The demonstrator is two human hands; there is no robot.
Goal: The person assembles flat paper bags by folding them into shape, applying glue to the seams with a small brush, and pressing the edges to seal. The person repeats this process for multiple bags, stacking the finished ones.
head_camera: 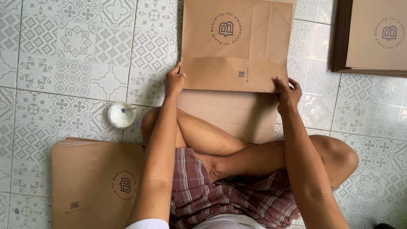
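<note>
Both hands (174, 81) (288, 94) pressing, apparently, brown paper bag (235, 46) bottom fold, tiled floor (72, 55).
</note>
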